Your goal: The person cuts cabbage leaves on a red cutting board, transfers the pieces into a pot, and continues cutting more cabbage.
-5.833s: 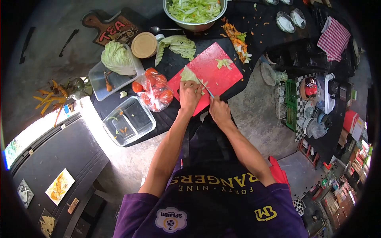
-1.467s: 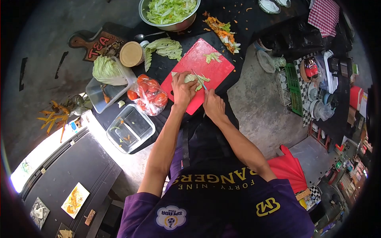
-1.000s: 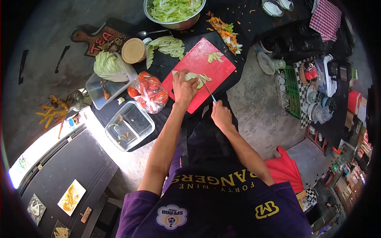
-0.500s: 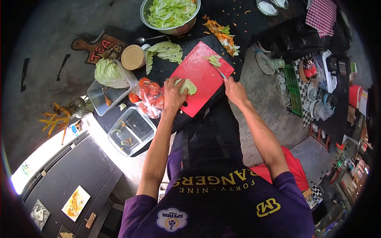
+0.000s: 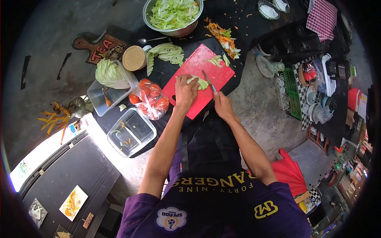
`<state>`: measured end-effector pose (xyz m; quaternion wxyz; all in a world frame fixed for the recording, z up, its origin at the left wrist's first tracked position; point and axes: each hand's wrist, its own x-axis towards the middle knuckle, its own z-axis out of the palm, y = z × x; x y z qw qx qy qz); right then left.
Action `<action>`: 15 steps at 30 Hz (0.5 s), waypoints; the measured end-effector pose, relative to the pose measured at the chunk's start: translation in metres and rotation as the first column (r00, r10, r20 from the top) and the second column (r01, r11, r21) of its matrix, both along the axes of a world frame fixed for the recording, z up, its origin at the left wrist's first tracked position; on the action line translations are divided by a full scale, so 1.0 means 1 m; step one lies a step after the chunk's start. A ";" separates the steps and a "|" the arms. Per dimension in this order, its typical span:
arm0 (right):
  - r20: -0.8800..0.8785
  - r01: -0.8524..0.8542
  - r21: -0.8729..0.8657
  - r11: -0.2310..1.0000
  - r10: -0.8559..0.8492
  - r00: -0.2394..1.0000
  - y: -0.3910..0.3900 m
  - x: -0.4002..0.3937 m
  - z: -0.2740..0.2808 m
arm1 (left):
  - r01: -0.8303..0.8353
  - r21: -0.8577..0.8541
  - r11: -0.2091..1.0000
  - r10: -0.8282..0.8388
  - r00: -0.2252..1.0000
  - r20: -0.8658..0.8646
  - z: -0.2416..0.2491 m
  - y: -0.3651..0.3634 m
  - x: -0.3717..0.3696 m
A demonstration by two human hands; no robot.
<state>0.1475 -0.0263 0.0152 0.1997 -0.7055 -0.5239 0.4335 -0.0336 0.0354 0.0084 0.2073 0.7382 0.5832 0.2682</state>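
On a red cutting board [image 5: 186, 105], my left hand [image 5: 186, 92] presses a piece of cabbage leaf [image 5: 201, 83] down with bent fingers. My right hand [image 5: 223, 106] grips a small knife [image 5: 209, 81], its blade angled up the board right at the leaf's edge. Cut cabbage strips [image 5: 216, 61] lie on the far part of the board. Left of my left hand sits a plastic bag of tomatoes [image 5: 152, 99]. A loose cabbage leaf [image 5: 168, 53] rests on the black tabletop beyond the board.
A metal bowl [image 5: 174, 27] of shredded cabbage stands at the back, with a heap of vegetable scraps [image 5: 224, 37] beside it. Leftward are a spoon [image 5: 152, 40], a round-lidded container [image 5: 134, 58], a cabbage [image 5: 111, 74] in a plastic tub [image 5: 102, 98] and a glass dish [image 5: 132, 132].
My right hand has drawn the knife back from the far strips to the held leaf. My left hand has shifted right with the leaf. More cut strips lie apart on the board.
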 end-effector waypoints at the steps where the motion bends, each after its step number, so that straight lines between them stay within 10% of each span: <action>1: 0.003 0.005 0.021 1.000 -0.005 1.000 -0.003 -0.001 -0.001 | 0.000 0.016 1.000 0.000 1.000 0.006 0.000 0.002 0.002; 6: 0.020 0.268 0.084 0.960 -0.271 0.962 0.016 0.013 0.003 | 0.023 -0.002 1.000 -0.023 0.999 -0.043 0.006 -0.001 0.004; 10: 0.149 0.231 0.435 0.870 -0.323 0.935 0.073 0.034 -0.006 | 0.028 -0.017 0.999 -0.028 0.999 -0.014 0.003 -0.001 0.004; 15: 0.228 0.153 0.344 0.927 -0.240 0.944 0.121 0.042 -0.007 | 0.049 -0.032 0.998 -0.050 0.998 -0.032 0.003 0.000 0.000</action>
